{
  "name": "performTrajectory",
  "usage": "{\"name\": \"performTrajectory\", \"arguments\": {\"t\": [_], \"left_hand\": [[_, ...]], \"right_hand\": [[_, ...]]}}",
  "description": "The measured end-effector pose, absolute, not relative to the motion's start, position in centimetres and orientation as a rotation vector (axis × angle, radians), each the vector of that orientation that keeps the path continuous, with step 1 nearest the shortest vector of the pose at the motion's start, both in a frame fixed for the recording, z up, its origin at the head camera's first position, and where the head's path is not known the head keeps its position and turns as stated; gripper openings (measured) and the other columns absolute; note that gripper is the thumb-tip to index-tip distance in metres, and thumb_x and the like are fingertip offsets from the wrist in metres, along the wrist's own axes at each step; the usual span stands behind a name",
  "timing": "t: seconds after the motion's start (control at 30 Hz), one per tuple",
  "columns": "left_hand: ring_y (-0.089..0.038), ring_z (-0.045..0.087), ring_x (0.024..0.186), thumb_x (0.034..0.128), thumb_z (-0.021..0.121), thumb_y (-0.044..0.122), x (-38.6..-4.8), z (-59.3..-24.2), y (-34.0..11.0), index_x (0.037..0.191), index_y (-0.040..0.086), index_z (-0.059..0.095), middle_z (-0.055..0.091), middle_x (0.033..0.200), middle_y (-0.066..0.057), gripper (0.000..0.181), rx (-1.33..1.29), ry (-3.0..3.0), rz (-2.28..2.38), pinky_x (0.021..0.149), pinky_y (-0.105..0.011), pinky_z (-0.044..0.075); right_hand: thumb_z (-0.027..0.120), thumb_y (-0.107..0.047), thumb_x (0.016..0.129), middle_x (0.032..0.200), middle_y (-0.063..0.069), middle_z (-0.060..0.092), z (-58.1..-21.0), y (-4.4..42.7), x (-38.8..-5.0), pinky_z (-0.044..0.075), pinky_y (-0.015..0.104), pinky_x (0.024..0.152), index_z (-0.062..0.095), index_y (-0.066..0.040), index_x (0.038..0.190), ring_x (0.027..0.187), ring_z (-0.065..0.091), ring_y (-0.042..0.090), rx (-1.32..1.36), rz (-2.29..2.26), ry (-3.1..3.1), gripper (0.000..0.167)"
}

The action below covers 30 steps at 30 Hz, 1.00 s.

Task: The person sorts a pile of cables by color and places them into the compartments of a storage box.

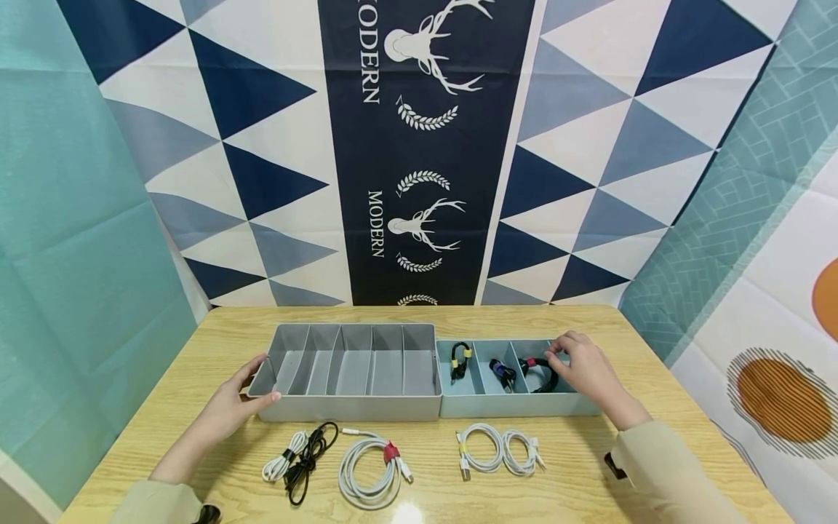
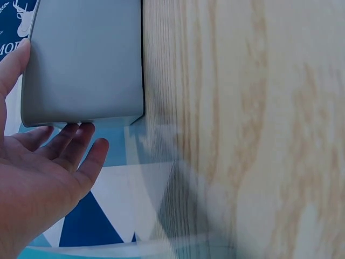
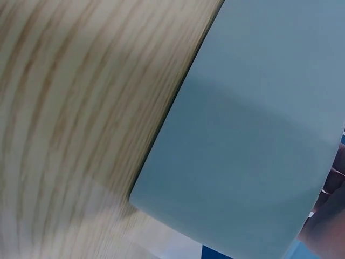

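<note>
Head view: from the person's head, facing forward and down, far enough back to catch the table (image 1: 458, 506), grey tray (image 1: 347, 408), blue tray (image 1: 517, 406) and backdrop (image 1: 262, 164).
Left-wrist view: close by the left hand (image 1: 227, 405), turned sideways along the grey tray's front wall.
Right-wrist view: close up, aslant to the blue tray's front wall; the right hand (image 1: 585, 362) barely shows, so its angle is hard to judge.
Head and left wrist share: grey tray's left end.
Head and right wrist share: blue tray's right end.
</note>
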<state>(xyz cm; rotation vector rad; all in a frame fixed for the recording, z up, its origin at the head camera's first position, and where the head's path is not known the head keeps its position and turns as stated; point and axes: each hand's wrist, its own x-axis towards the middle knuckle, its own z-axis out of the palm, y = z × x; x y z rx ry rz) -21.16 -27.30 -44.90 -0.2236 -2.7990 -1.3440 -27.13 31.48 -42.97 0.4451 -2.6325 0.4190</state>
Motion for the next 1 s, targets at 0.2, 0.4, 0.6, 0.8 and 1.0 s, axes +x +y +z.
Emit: {"name": "performTrajectory", "arguments": {"t": [0.2, 0.4, 0.6, 0.8, 1.0], "left_hand": [[-0.051, 0.031, 0.130, 0.0876, 0.066, 0.036, -21.2, -45.0, -27.3, 0.151, 0.006, 0.016, 0.019, 0.151, -0.030, 0.087, -0.226, -2.788, -1.375, 0.096, -0.054, 0.043], [-0.052, 0.030, 0.130, 0.0874, 0.066, 0.037, -21.3, -45.2, -27.3, 0.151, 0.006, 0.015, 0.019, 0.151, -0.029, 0.087, -0.224, -2.793, -1.357, 0.098, -0.057, 0.039], [-0.051, 0.031, 0.130, 0.0871, 0.067, 0.036, -21.4, -45.3, -27.4, 0.151, 0.005, 0.016, 0.019, 0.151, -0.029, 0.087, -0.238, -2.782, -1.366, 0.096, -0.054, 0.042], [-0.051, 0.031, 0.130, 0.0870, 0.067, 0.037, -21.3, -45.3, -27.4, 0.151, 0.005, 0.016, 0.019, 0.151, -0.029, 0.087, -0.244, -2.779, -1.372, 0.095, -0.052, 0.044], [-0.051, 0.032, 0.129, 0.0870, 0.067, 0.037, -21.3, -45.3, -27.4, 0.151, 0.005, 0.017, 0.020, 0.151, -0.029, 0.087, -0.243, -2.773, -1.367, 0.095, -0.052, 0.043]], "right_hand": [[0.068, -0.013, 0.085, 0.088, 0.009, 0.060, -42.7, 31.4, -27.2, 0.047, 0.047, 0.071, 0.065, -0.009, 0.082, 0.085, 0.057, 0.030, 0.439, 0.418, -2.642, 0.006], [0.069, -0.014, 0.084, 0.087, 0.009, 0.060, -42.3, 31.2, -27.0, 0.048, 0.048, 0.071, 0.065, -0.008, 0.082, 0.083, 0.057, 0.029, 0.446, 0.400, -2.626, 0.007], [0.068, -0.017, 0.085, 0.089, 0.009, 0.060, -41.7, 30.9, -26.7, 0.048, 0.047, 0.071, 0.065, -0.009, 0.085, 0.084, 0.058, 0.028, 0.463, 0.395, -2.611, 0.009], [0.068, -0.017, 0.085, 0.091, 0.010, 0.060, -40.9, 30.6, -26.3, 0.049, 0.049, 0.073, 0.064, -0.009, 0.087, 0.087, 0.058, 0.029, 0.483, 0.404, -2.602, 0.010], [0.070, -0.016, 0.082, 0.089, 0.008, 0.060, -40.0, 30.2, -25.9, 0.049, 0.048, 0.073, 0.064, -0.009, 0.088, 0.086, 0.057, 0.028, 0.510, 0.391, -2.566, 0.012]]}}
